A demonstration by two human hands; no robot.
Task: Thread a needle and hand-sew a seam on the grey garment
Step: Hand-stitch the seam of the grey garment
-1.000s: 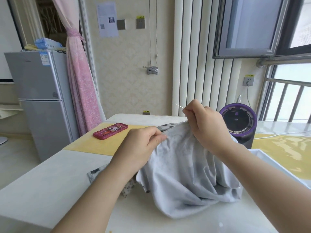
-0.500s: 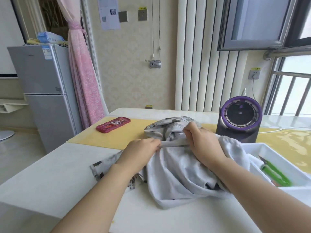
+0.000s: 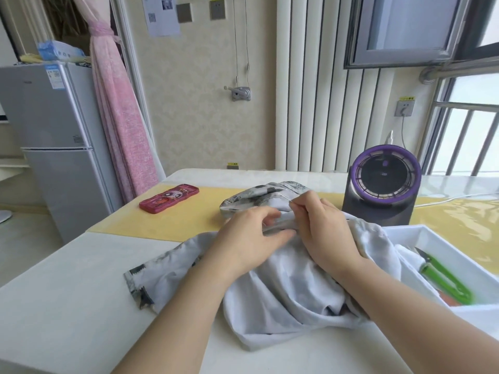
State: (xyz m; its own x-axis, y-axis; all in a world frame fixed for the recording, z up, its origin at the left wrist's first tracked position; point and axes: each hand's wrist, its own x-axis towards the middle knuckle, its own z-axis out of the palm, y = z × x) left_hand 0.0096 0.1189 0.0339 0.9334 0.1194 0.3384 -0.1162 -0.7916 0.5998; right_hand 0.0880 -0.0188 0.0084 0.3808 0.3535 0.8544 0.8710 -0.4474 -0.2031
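The grey garment (image 3: 291, 287) lies bunched on the white table (image 3: 67, 292), its patterned side showing at the back and at the left corner. My left hand (image 3: 251, 238) pinches a fold of the garment between thumb and fingers. Just to its right, my right hand (image 3: 321, 228) pinches a thin silver needle (image 3: 285, 197) at the fold, and the needle's tip points up and to the left. No thread can be made out.
A white tray (image 3: 459, 244) at the right holds green-handled snips (image 3: 442, 276). A purple-rimmed fan (image 3: 383, 182) stands behind the garment. A red phone case (image 3: 169, 198) lies on the yellow mat (image 3: 172, 222). A grey fridge (image 3: 51, 147) stands left of the table.
Both hands came down from a raised pull to the table with the garment. The right hand now holds the needle at the fold again, tip up-left.
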